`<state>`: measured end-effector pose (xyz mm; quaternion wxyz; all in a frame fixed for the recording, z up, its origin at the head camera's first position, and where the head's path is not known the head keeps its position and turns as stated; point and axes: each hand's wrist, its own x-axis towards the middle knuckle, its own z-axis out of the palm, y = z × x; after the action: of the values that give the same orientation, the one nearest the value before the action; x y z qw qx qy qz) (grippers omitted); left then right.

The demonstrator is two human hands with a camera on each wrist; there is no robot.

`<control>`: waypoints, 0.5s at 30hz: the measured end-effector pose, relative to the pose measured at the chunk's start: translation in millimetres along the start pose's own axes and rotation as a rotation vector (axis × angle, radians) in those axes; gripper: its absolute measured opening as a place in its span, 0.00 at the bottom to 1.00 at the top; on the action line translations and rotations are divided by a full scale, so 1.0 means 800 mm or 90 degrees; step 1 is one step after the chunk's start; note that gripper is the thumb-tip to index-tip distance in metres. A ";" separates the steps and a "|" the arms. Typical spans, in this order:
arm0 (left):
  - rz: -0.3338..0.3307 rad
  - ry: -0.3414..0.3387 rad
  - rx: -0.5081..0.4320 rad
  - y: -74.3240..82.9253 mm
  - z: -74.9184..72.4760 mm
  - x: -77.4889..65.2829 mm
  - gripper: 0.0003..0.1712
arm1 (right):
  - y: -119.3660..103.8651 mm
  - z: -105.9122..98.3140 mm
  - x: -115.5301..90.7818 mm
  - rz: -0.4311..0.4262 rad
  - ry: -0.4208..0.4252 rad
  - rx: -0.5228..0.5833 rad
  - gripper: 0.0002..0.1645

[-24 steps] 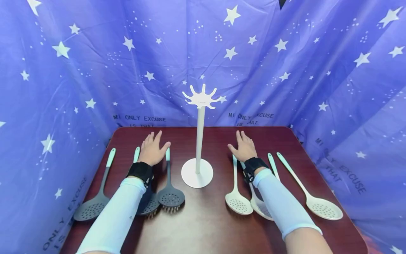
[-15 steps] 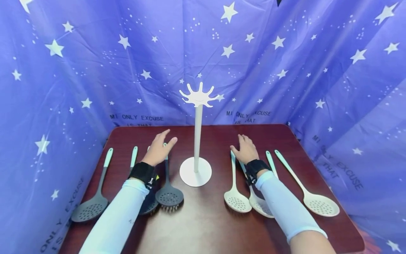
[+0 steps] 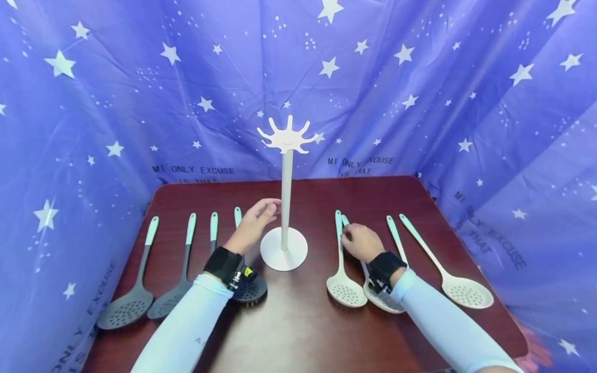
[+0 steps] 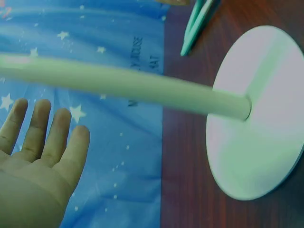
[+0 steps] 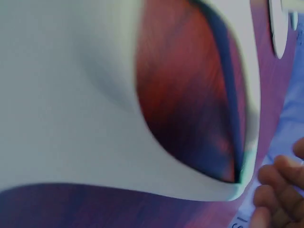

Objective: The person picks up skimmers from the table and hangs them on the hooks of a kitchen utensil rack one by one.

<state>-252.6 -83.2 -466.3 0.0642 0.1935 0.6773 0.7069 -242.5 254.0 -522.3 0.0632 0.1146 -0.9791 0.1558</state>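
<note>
In the head view a white rack stand (image 3: 285,199) with several curved hooks rises from a round base (image 3: 298,259). My left hand (image 3: 254,220) reaches beside its pole, fingers loosely bent; the left wrist view shows the palm (image 4: 38,185) and straight fingers apart from the pole. My right hand (image 3: 363,242) hovers over two white skimmers with mint handles, fingers curled close to the handles; one skimmer (image 3: 347,291) shows whole, the other (image 3: 384,300) is partly covered by wrist and sleeve. In the right wrist view the curled fingers (image 5: 280,190) appear slightly apart from the handle ends.
Dark skimmers with mint handles lie on the left: one skimmer (image 3: 126,310) outermost, another (image 3: 169,300) beside it, and a skimmer (image 3: 251,290) near the stand. At far right is a white skimmer (image 3: 466,292) next to another handle (image 3: 396,238). Starred curtains surround the dark red table (image 3: 289,336).
My left hand has moved right, from above the dark skimmers' handles to the pole. The right hand has come back toward me a little, and its fingers have curled.
</note>
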 end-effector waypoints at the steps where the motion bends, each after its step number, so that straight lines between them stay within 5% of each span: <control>1: -0.006 0.005 0.001 -0.001 0.003 0.000 0.26 | -0.003 -0.002 -0.003 0.008 -0.012 -0.001 0.06; 8: -0.008 0.024 -0.015 -0.013 0.022 0.003 0.23 | -0.017 -0.004 -0.017 0.078 -0.110 -0.003 0.19; 15: -0.029 0.014 -0.022 -0.027 0.035 0.005 0.32 | -0.022 -0.002 -0.024 0.119 -0.135 -0.016 0.21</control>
<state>-249.5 -54.3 -486.4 0.0763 0.1688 0.6697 0.7192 -219.8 242.0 -518.4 -0.0539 0.0376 -0.9886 0.1356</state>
